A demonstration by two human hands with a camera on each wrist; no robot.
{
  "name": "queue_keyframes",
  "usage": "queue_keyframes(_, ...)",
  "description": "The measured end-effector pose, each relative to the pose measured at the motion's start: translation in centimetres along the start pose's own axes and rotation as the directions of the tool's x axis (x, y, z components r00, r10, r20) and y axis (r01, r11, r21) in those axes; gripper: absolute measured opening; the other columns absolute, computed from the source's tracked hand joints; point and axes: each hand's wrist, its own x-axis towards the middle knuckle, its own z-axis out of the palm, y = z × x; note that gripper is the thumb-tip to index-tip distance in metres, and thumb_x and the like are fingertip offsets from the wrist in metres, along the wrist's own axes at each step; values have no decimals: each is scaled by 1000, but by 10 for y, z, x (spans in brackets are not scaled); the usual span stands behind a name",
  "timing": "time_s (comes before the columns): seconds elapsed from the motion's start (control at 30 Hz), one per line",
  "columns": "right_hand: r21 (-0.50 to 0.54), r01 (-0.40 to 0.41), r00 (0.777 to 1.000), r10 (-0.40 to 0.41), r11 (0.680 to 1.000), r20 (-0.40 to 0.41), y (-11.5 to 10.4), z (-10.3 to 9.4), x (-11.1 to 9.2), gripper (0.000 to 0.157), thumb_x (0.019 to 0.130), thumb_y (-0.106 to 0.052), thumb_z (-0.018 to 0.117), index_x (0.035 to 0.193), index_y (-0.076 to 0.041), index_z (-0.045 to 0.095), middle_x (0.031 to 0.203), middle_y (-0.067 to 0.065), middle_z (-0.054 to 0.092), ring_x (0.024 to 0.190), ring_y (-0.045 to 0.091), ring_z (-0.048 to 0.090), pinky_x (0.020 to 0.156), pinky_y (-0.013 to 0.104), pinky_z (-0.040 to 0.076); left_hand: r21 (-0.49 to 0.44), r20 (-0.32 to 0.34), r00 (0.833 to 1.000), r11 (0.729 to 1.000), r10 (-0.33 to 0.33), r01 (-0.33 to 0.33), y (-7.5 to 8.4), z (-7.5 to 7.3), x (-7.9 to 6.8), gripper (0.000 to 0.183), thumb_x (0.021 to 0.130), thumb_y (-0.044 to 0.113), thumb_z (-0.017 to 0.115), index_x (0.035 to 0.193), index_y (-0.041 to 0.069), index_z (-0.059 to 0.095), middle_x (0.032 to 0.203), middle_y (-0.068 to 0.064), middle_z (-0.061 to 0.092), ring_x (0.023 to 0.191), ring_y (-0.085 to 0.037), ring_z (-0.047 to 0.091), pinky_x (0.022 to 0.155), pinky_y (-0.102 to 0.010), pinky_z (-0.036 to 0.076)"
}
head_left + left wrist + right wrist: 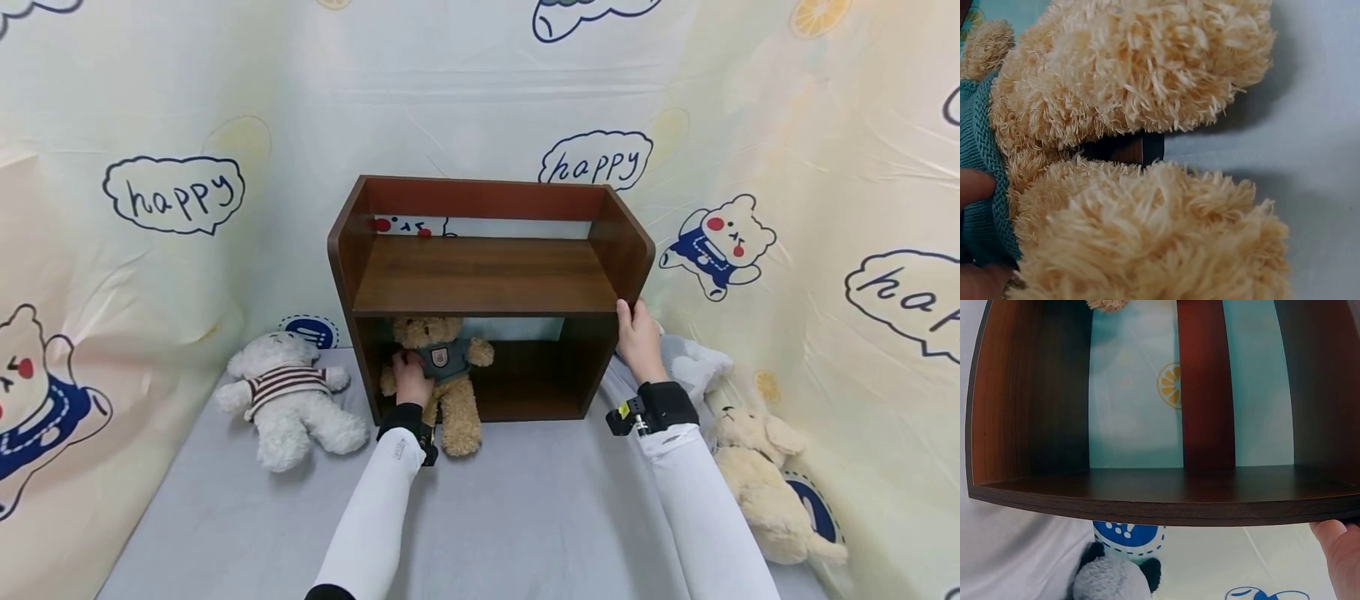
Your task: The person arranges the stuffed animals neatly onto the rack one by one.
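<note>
A two-tier dark brown wooden shelf [483, 275] stands on the grey surface. In its lower compartment, toward the left, a curly tan teddy bear [453, 379] in a blue-green knitted top sits with its legs out over the front edge. My left hand [412, 382] holds the bear by its side; in the left wrist view, digits [975, 186] press into the knitted top [985, 125]. With my right hand [641, 343] I grip the shelf's right side panel near the middle board. The right wrist view shows part of that hand [1342, 553] against the panel edge.
Left of the shelf lies a white plush bear [288, 396] in a striped top. At the right are a cream plush toy [765, 475] and a grey plush [693, 367], partly hidden behind my right arm. A printed curtain [450, 100] surrounds the surface.
</note>
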Motion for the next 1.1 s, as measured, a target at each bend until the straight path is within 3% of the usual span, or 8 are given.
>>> queue_keyframes(0.1,-1,5,1000,-5,1000,-4,0,0,0,46,99,-33,33,124,4,42,123,27,49,106,38,47,91,49,37,73,32,999,997,-4,2,21,-18,0,40,71,6,72,104,-7,53,130,-32,29,121,-45,30,98,-53,30)
queue_keyframes(0.3,-1,21,1000,-21,1000,-13,-3,2,-1,46,99,-33,33,125,4,42,125,27,49,111,39,47,92,49,36,213,-63,996,976,55,-41,9,-7,1,60,79,20,66,124,-10,40,126,-33,31,115,-45,33,98,-48,31)
queue_keyframes(0.43,-1,16,1000,-16,1000,-9,-2,3,-1,48,99,-35,32,127,3,41,126,26,48,112,38,47,92,49,37,204,49,999,979,-21,11,5,-8,4,68,78,22,70,127,-11,37,130,-34,28,116,-49,31,97,-51,31)
queue_keyframes(0.7,10,8,1000,-8,1000,0,-1,0,-3,51,99,-37,30,129,3,39,128,26,47,111,37,46,92,49,37,239,66,992,964,106,-119,-62,45,22,67,68,25,70,120,-10,46,120,-27,45,119,-41,33,93,-54,30)
queue_keyframes(0.77,10,6,1000,-6,1000,-4,-1,0,-3,51,99,-37,31,129,3,39,128,25,46,112,36,46,93,48,36,228,111,991,969,75,-98,-42,25,21,62,70,25,70,119,-7,49,117,-25,48,113,-40,39,88,-53,36)
queue_keyframes(0.83,8,4,1000,-4,1000,-7,-1,0,-3,50,99,-37,31,129,3,39,129,25,46,113,36,46,93,48,36,211,221,975,977,-22,-25,8,-22,17,54,73,20,70,116,-7,52,113,-25,51,105,-41,46,84,-53,41)
queue_keyframes(1.0,0,-4,1000,4,1000,-3,-1,0,-3,50,99,-37,31,128,3,40,127,26,47,109,36,47,91,48,37,167,431,890,982,-151,86,135,-142,4,25,79,11,64,96,-7,62,95,-22,60,84,-37,57,73,-49,47)
queue_keyframes(1.1,-5,-6,1000,6,1000,3,0,0,-2,50,99,-38,30,126,4,41,125,26,48,105,36,48,88,48,38,158,512,850,986,-126,51,170,-175,0,16,83,12,60,86,-3,64,85,-16,62,76,-30,58,68,-43,48)
